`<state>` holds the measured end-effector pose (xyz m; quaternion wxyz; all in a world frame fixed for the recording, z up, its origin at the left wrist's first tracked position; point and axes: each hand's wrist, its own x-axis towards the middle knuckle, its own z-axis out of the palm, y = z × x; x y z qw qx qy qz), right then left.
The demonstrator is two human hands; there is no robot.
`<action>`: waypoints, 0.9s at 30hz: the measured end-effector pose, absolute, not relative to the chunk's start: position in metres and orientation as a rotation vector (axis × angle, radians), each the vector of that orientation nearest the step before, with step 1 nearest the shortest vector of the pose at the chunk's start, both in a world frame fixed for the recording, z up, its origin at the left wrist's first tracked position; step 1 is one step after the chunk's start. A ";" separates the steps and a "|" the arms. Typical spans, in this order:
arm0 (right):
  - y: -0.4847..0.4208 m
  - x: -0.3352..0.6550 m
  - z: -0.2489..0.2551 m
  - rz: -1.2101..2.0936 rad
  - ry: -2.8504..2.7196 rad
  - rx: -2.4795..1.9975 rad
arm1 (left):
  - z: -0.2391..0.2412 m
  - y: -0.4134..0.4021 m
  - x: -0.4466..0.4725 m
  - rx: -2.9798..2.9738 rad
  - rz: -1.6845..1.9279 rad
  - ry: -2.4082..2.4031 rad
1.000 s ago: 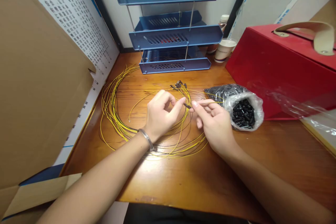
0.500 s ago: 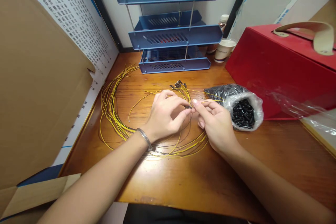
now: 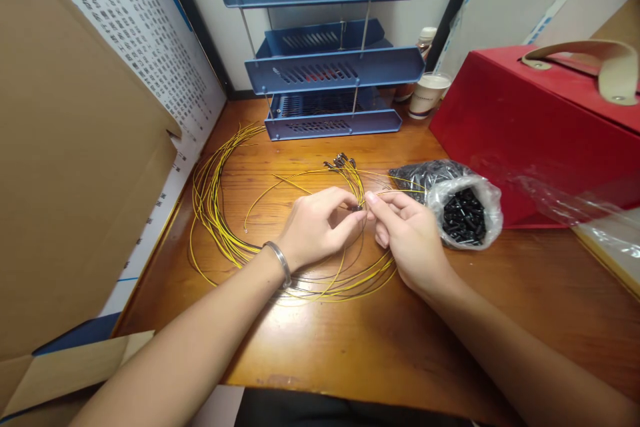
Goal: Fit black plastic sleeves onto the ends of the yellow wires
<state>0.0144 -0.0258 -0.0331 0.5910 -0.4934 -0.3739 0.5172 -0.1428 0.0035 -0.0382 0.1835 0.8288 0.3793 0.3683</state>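
Head view: left hand pinches small black piece; right hand, thin yellow wire.

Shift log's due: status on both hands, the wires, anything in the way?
Left hand: grip on small black piece. Right hand: grip on yellow wire. Coiled wires run under both hands.

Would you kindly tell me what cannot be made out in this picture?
Head view: small black piece, mostly covered by the left hand.
Head view: yellow wire, partly hidden by the right hand.
Head view: bottle, partly behind the blue tray rack.
Head view: red box, cut off by the right edge.
Head view: paper cup, its print too small.
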 end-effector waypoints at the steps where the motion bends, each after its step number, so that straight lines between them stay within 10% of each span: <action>1: -0.026 0.014 -0.034 1.217 -0.876 -1.148 | -0.038 0.003 -0.142 2.338 1.035 1.070; 27: -0.024 0.022 -0.036 1.167 -0.898 -1.121 | -0.039 0.003 -0.142 2.447 1.187 0.999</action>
